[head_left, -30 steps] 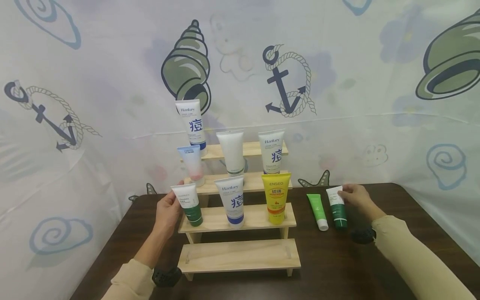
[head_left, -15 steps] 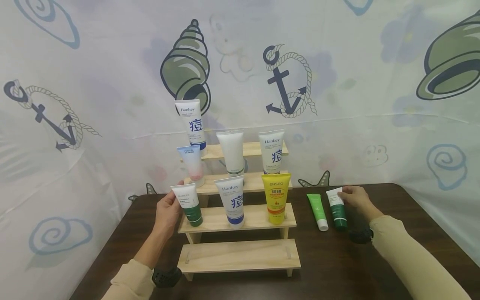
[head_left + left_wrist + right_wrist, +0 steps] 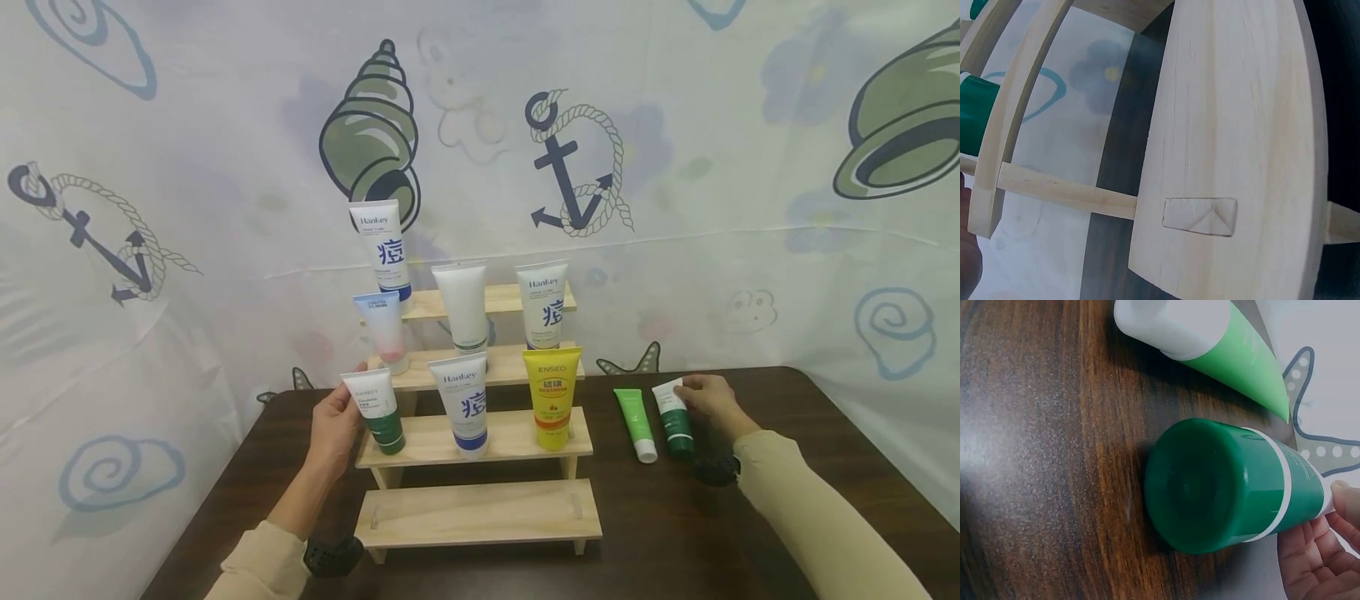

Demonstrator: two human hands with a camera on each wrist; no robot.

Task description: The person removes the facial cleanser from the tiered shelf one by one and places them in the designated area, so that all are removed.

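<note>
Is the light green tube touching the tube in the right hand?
Apart. The head view shows dark tabletop between the light green tube and the held tube.

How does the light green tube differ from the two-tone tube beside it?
The light green tube is slimmer and has a white cap; the two-tone tube is wider, with a dark green cap. The right hand pinches the two-tone tube, not the light green tube. Both are flat-ended squeeze tubes.

The right hand (image 3: pixel 711 398) has shifted slightly left, its sleeve (image 3: pixel 810 508) too. The tube (image 3: pixel 673 421) it pinches has dipped slightly at the top.
</note>
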